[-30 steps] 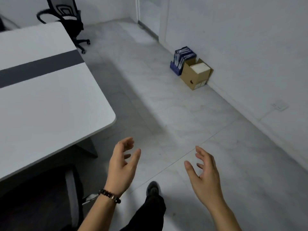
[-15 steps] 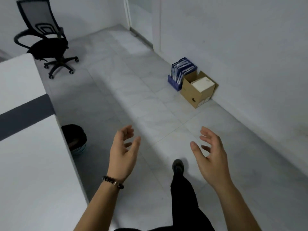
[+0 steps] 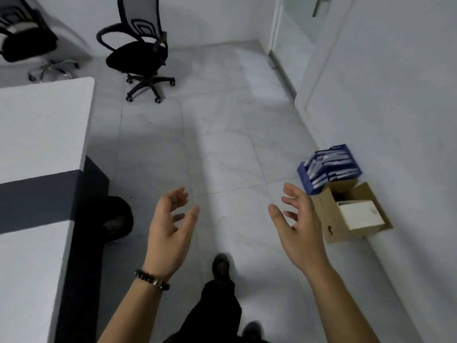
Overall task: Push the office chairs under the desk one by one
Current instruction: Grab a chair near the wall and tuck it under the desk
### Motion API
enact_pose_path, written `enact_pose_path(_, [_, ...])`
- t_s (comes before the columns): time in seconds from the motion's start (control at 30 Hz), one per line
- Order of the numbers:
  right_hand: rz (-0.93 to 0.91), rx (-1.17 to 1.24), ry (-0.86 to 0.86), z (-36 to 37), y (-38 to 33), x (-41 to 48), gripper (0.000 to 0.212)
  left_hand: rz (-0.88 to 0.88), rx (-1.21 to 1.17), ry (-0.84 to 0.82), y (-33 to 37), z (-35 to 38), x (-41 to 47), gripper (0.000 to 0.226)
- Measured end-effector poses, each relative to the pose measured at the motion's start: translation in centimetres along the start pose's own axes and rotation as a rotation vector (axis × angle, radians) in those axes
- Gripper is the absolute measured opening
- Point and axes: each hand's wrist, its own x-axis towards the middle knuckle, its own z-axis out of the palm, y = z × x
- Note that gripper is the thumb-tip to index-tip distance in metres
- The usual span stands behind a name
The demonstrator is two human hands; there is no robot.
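Hands are reaching out in front of a person who is looking down at a pale tiled floor (image 3: 222, 134). Left hand (image 3: 170, 233) is hovering palm inward, its fingers (image 3: 176, 196) curling loosely and spreading apart, gripping nothing; a dark beaded bracelet (image 3: 151, 279) is circling that wrist. Right hand (image 3: 300, 229) is hovering opposite it, palm facing the left one, fingers likewise apart and empty. Between and below the 2 hands, a leg in dark trousers (image 3: 217, 310) is stepping forward, ending in a dark shoe (image 3: 221, 266) on the tiles. On the left, a white desk (image 3: 37, 134) with a dark grey band across its top is running along the edge of the view, and a dark round bin (image 3: 116, 219) is sitting on the floor just beside the desk's end. Well ahead of the hands, 1 black office chair (image 3: 137, 53) with a mesh back, curved armrests and a wheeled base is standing on open floor past the desk's far corner, not tucked under anything. A second black chair (image 3: 23, 43), blurred, is showing at the far left behind the desk. On the right, against a white wall (image 3: 395, 95), an open cardboard box (image 3: 346, 214) holding a white carton is sitting on the floor, touching a blue file holder (image 3: 329, 167) full of papers behind it. A door (image 3: 296, 18) is showing at the far right corner.
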Motion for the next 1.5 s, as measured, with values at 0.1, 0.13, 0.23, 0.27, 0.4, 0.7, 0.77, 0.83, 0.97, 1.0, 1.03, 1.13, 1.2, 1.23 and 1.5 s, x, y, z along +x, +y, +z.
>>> enact_pose_path(0.1, [-0.045, -0.039, -0.063, 3.0, 1.1, 10.3, 0.050, -0.046, -0.014, 0.091, -2.7, 2.5, 8.7, 0.037])
enact_pose_path(0.13, [-0.056, -0.052, -0.080, 4.1, 1.5, 13.8, 0.050, -0.064, -0.021, 0.108, -3.6, 3.2, 12.0, 0.037])
enact_pose_path(0.23, [-0.070, -0.088, -0.119, 6.8, 1.3, 24.2, 0.051, -0.106, -0.023, 0.112, -5.1, 5.1, 22.7, 0.035])
enact_pose_path(0.27, [-0.069, -0.096, -0.133, 7.5, 0.8, 27.7, 0.051, -0.120, -0.024, 0.107, -5.1, 5.5, 26.3, 0.034])
enact_pose_path(0.4, [-0.091, -0.074, -0.128, 9.6, -2.4, 40.4, 0.052, -0.108, 0.003, 0.086, -3.5, 6.4, 40.4, 0.033])
enact_pose_path(0.7, [-0.009, 0.021, -0.082, 16.8, -3.1, 68.2, 0.047, -0.114, 0.032, 0.041, -4.1, 11.0, 68.9, 0.029])
enact_pose_path(0.77, [-0.018, 0.029, -0.097, 19.2, -2.3, 75.1, 0.044, -0.136, 0.031, 0.047, -5.3, 12.6, 75.6, 0.029])
enact_pose_path(0.83, [-0.025, 0.032, -0.129, 21.4, -2.6, 82.5, 0.042, -0.168, 0.037, 0.052, -5.6, 13.4, 82.6, 0.029])
enact_pose_path(0.97, [-0.085, 0.030, -0.192, 25.5, -6.6, 97.6, 0.041, -0.127, 0.084, 0.111, -4.2, 12.7, 96.1, 0.032])
enact_pose_path(1.0, [-0.099, 0.022, -0.218, 26.5, -7.8, 101.1, 0.041, -0.127, 0.095, 0.135, -3.9, 12.3, 99.2, 0.033])
enact_pose_path(1.03, [-0.113, 0.010, -0.244, 27.5, -9.1, 104.4, 0.042, -0.134, 0.101, 0.161, -3.6, 12.0, 102.1, 0.033])
enact_pose_path(1.13, [-0.147, -0.012, -0.313, 30.9, -12.1, 113.7, 0.042, -0.168, 0.084, 0.236, -3.8, 11.4, 110.3, 0.031])
enact_pose_path(1.2, [-0.155, -0.025, -0.353, 33.9, -12.8, 120.0, 0.044, -0.198, 0.067, 0.274, -5.1, 11.6, 116.0, 0.030])
enact_pose_path(1.23, [-0.156, -0.030, -0.369, 35.7, -12.9, 123.3, 0.045, -0.219, 0.054, 0.291, -6.2, 11.8, 119.0, 0.030])
enact_pose_path(1.5, [-0.149, -0.098, -0.399, 48.7, -16.4, 149.4, 0.046, -0.246, -0.032, 0.322, -10.0, 10.8, 148.8, 0.027])
